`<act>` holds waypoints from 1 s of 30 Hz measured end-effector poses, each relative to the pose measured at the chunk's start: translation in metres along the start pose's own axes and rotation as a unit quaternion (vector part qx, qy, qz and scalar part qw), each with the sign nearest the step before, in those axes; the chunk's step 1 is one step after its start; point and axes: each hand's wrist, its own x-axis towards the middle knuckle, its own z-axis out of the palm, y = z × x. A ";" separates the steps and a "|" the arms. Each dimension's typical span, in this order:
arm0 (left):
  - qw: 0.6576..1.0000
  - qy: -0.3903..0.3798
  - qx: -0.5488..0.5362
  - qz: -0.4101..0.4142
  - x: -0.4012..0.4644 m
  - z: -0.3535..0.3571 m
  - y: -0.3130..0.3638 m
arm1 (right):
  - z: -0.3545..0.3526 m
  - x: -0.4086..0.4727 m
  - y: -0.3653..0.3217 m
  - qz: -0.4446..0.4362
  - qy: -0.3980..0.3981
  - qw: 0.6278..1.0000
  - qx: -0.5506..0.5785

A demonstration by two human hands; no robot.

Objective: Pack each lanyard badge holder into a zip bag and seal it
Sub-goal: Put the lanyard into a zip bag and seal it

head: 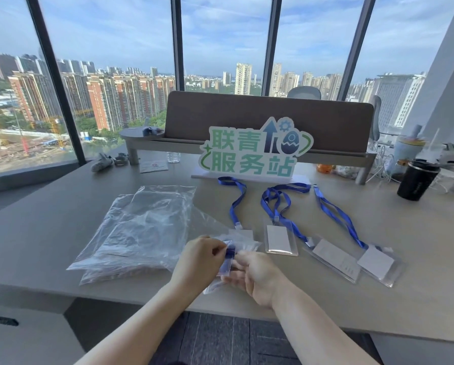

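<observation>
Near the desk's front edge, my left hand and my right hand both hold a small clear zip bag with a blue lanyard bunched inside. My left fingers pinch its upper edge; my right fingers grip it from the right. Several blue lanyard badge holders lie on the grey desk to the right: one just behind my hands, one with an upright clear sleeve, and two lying slanted further right. A pile of clear zip bags lies to the left.
A green and white cut-out sign stands behind the lanyards, in front of a brown divider panel. A black tumbler stands at the far right among cables. A water bottle and small items sit at the back left.
</observation>
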 end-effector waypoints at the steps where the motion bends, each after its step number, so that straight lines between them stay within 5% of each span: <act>1: 1.000 -0.004 -0.001 0.001 -0.002 -0.002 -0.003 | -0.004 -0.004 -0.001 -0.013 0.025 0.999 -0.036; 7: 0.995 -0.083 0.042 0.021 -0.027 -0.002 -0.006 | -0.036 -0.005 -0.010 -0.158 0.259 0.907 -0.293; 12: 0.980 -0.082 0.174 0.044 -0.052 -0.006 -0.011 | -0.033 0.014 -0.007 -0.117 0.219 0.913 -0.324; 16: 0.978 -0.029 0.205 -0.034 -0.066 -0.020 -0.021 | -0.030 0.018 -0.009 -0.129 0.219 0.937 -0.239; 20: 0.985 0.046 0.122 -0.116 -0.069 -0.042 -0.023 | -0.021 0.012 -0.017 -0.170 0.214 0.947 -0.167; 23: 0.974 0.091 -0.125 -0.164 -0.050 -0.068 -0.013 | -0.007 0.000 -0.038 -0.217 0.202 0.947 -0.122; 27: 0.948 0.143 -0.263 -0.107 -0.014 -0.123 0.014 | 0.009 -0.031 -0.090 -0.309 0.175 0.933 -0.052; 30: 0.959 0.150 -0.240 -0.017 0.006 -0.164 0.047 | 0.017 -0.063 -0.134 -0.405 0.154 0.901 -0.001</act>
